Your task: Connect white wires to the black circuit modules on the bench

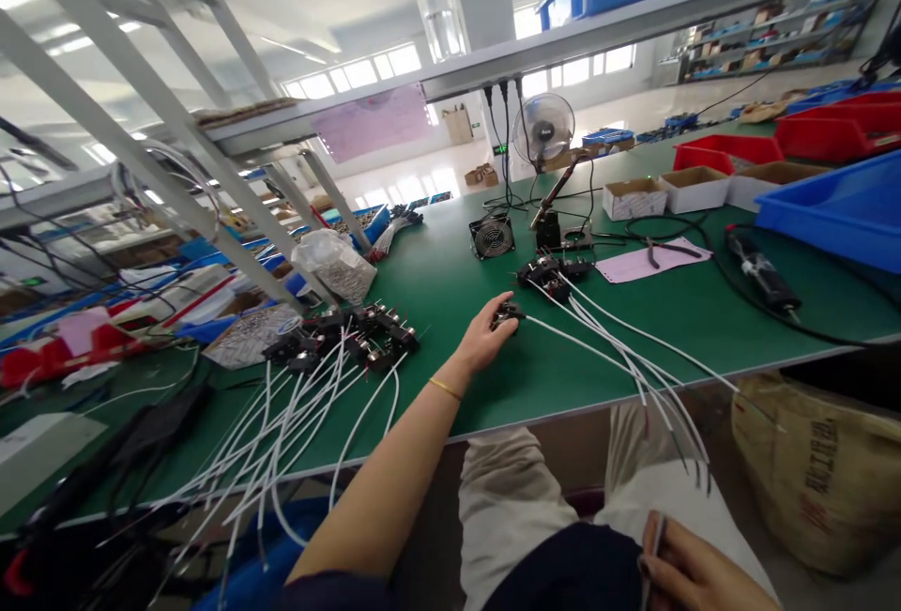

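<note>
My left hand (485, 334) reaches over the green bench, its fingers closed around a small black part with a white cable (508, 313). The white cable runs from that part to the right. Low in the view, over my lap, my right hand (686, 569) is closed on a thin greyish strip-like thing (654, 541) whose kind I cannot make out. Beyond my left hand lies a cluster of similar black parts (553, 275), their white cables hanging over the bench's front edge. A larger pile of black cabled parts (344, 334) lies to the left.
A soldering iron (556, 193) stands in a holder beside a small black fan (493, 237). Pliers (668, 254) lie on a pink sheet (619, 266). At right are a dark corded tool (764, 273), white boxes (633, 200), a blue bin (845, 212) and a sack (817, 470).
</note>
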Demonstrator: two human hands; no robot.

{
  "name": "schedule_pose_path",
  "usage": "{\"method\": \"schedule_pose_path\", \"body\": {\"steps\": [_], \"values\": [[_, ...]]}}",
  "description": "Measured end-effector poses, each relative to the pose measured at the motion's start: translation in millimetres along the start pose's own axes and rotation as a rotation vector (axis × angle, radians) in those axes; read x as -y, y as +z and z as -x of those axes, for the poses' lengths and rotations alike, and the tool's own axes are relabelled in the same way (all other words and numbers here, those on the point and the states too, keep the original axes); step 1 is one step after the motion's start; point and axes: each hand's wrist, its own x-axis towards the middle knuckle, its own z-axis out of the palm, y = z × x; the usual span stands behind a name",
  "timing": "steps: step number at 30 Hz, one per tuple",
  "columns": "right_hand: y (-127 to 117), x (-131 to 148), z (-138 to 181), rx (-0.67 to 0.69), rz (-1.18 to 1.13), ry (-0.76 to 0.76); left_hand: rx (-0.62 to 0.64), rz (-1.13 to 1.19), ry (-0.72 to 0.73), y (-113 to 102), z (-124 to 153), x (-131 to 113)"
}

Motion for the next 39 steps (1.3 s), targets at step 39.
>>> {"method": "schedule_pose_path", "body": {"steps": [39], "values": [[0.1,144.0,10.4,-0.18,-0.328,-0.634,-0.065,0.216,-0.005,52.6,199.8,-71.5]]}}
